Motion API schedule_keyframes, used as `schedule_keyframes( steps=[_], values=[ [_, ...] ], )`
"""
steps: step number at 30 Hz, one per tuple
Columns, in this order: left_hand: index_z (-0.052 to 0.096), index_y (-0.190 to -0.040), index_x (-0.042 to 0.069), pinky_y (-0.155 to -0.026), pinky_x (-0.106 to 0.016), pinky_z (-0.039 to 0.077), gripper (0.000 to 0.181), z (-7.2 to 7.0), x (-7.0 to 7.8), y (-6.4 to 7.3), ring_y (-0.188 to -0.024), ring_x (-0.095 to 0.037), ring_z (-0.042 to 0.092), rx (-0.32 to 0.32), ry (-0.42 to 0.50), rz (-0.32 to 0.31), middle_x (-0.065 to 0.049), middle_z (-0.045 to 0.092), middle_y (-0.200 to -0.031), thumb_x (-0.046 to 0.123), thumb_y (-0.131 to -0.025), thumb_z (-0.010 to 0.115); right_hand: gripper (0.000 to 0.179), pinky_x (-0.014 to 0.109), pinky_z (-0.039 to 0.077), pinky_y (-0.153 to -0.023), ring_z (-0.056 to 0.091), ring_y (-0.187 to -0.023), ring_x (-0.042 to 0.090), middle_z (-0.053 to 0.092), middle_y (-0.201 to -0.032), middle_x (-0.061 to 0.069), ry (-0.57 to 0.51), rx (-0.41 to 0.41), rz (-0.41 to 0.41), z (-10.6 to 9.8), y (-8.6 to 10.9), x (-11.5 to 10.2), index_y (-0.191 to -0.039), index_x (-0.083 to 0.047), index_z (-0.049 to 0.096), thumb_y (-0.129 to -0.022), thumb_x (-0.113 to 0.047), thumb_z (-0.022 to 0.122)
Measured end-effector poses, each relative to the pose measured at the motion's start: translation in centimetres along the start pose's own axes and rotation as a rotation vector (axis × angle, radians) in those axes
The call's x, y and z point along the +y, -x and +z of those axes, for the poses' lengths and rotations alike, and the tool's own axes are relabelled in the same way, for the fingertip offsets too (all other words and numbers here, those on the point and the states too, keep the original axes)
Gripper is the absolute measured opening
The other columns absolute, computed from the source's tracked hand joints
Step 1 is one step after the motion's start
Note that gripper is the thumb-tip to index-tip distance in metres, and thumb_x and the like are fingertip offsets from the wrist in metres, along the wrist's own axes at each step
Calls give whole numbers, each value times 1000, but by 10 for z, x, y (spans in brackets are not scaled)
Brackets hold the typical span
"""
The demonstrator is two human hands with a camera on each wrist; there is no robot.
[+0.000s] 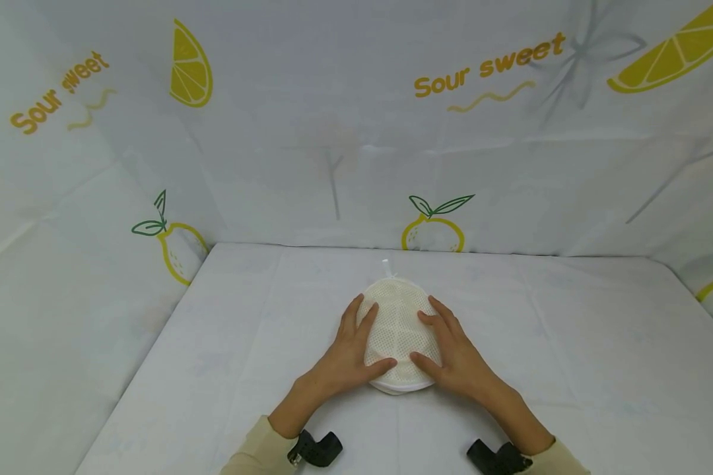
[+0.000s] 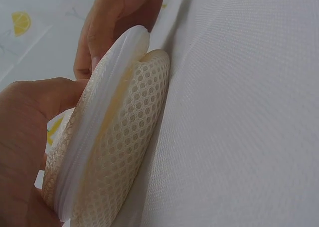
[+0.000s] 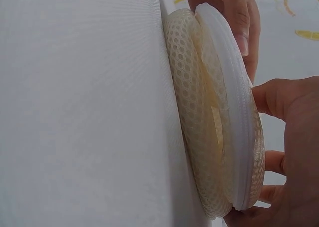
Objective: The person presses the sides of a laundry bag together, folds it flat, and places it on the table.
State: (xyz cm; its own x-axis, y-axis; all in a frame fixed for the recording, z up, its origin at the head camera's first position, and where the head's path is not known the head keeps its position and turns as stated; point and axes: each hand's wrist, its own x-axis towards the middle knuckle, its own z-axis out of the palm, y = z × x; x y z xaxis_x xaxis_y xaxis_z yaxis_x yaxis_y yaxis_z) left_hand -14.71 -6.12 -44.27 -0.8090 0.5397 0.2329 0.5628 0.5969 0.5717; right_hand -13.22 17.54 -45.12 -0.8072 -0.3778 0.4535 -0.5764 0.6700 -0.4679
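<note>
A round, cream mesh laundry bag point(image 1: 395, 330) lies flattened on the white-covered table, a small white loop point(image 1: 387, 267) at its far edge. My left hand point(image 1: 349, 349) rests on its left side with fingers spread, the thumb on the near part of the mesh. Mirroring it, my right hand point(image 1: 456, 349) touches the right side, thumb and fingertips on the top. From the left wrist, a white zip band point(image 2: 94, 122) shows around the upper layer. A puffy lower mesh layer point(image 3: 187, 87) bulges beneath that band in the right wrist view, lying against the cloth.
The table point(image 1: 570, 343) is covered in white cloth. Behind it and to the left hangs a white sheet point(image 1: 309, 99) printed with lemons and the words "Sour sweet". Black wrist devices point(image 1: 316, 450) sit at both sleeve cuffs.
</note>
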Motion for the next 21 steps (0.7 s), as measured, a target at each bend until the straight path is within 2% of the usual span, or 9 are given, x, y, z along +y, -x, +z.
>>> schedule_keyframes(
  steps=[9, 21],
  values=[
    [22, -149, -4, -104, -51, 32, 92, 2, 1, 0, -140, -40, 12, 11, 3, 21, -27, 4, -152, 40, -85, 71, 68, 60, 40, -92, 39, -125, 47, 29, -143, 30, -29, -1, -12, 2, 0, 2, -137, 3, 39, -82, -26, 69],
    [20, -150, -1, -106, -49, 29, 93, 4, 0, 0, -142, -35, 9, -17, 12, -17, -23, 1, -154, 43, -86, 69, 73, 61, 39, -92, 37, -126, 48, 26, -145, 27, -37, -14, 9, 3, 1, 2, -143, 2, 35, -83, -26, 67]
  ],
)
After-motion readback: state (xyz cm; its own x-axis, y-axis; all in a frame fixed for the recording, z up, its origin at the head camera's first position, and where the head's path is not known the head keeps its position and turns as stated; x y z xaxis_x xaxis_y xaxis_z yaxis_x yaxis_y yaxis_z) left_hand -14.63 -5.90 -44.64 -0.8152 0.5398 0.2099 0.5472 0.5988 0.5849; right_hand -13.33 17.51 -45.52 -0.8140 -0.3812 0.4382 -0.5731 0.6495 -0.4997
